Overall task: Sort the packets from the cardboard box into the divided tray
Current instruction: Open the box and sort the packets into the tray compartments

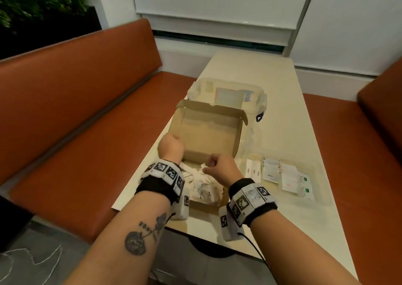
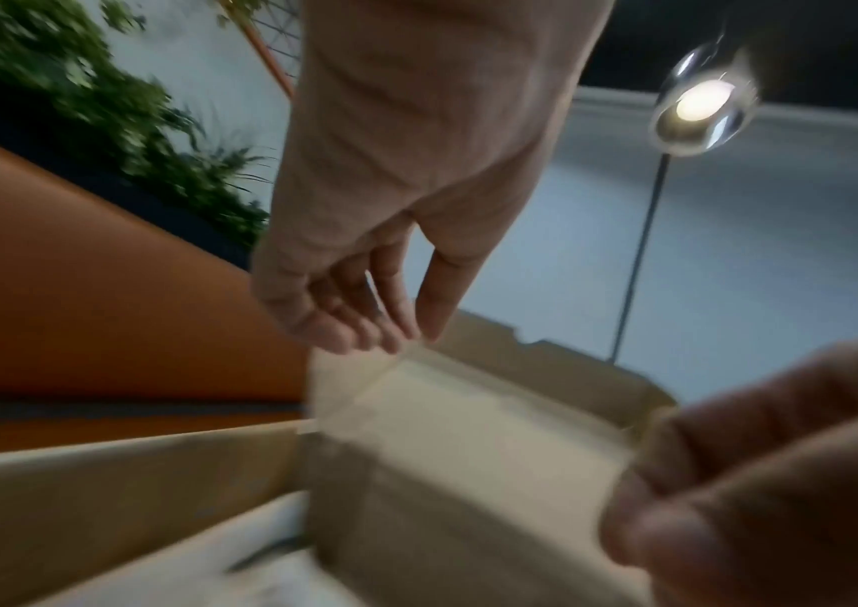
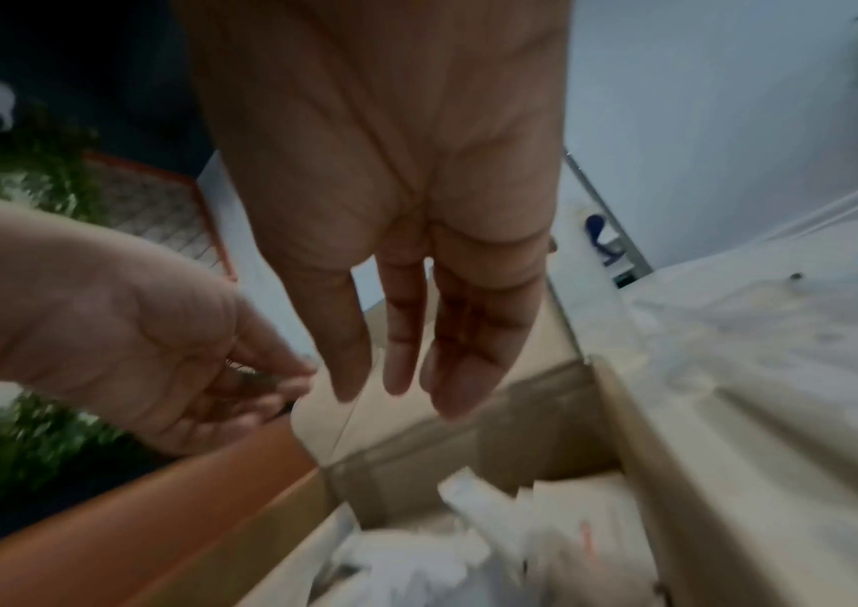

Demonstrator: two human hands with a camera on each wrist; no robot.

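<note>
Packets lie, seemingly untouched, beneath the right hand.

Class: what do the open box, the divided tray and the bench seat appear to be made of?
Open box: brown cardboard, matte, with folded flaps.
Divided tray: likely clear plastic; the table shows through its glossy rim.
Bench seat: orange upholstery, smooth with a slight sheen, perhaps leather or vinyl.

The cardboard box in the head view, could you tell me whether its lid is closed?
No, the cardboard box stands with its lid raised, and loose white packets show inside its near end between the two hands.
</note>
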